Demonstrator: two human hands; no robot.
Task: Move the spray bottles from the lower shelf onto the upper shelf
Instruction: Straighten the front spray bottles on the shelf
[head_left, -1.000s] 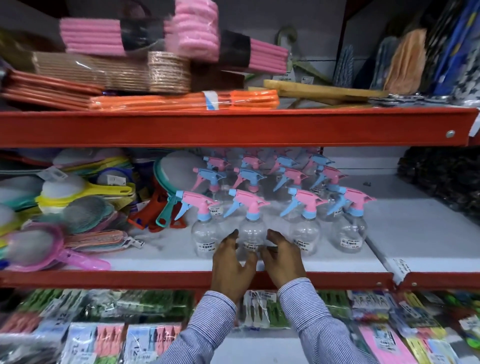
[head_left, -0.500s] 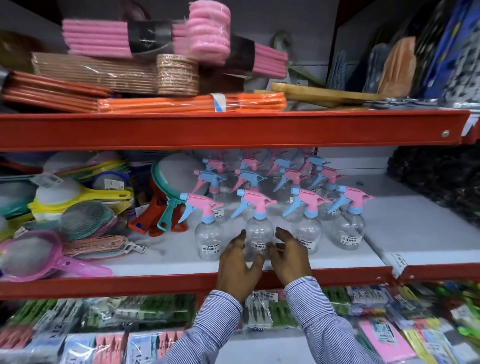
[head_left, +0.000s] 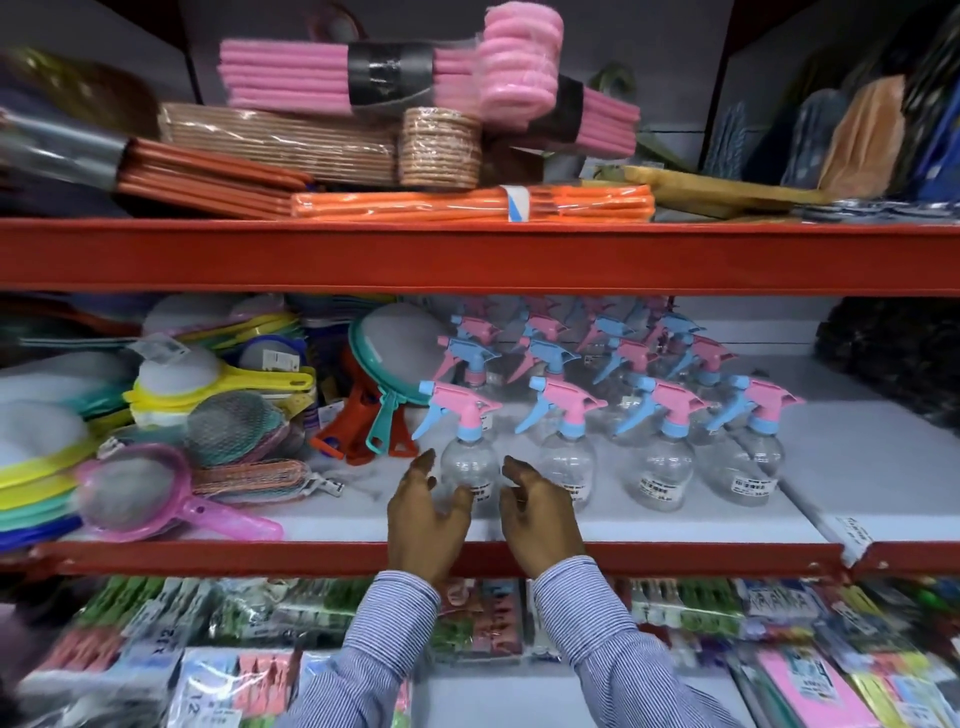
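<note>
head view, my left hand and right hand spread open either side of the front-left spray bottle, gripping nothing, shelf below

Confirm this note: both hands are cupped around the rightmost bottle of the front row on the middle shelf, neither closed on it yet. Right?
Wrong on one point: the head view shows the left hand and right hand on either side of the leftmost front-row spray bottle, not the rightmost. The rest holds: it stands on the middle shelf, and neither hand has closed on it.
</note>
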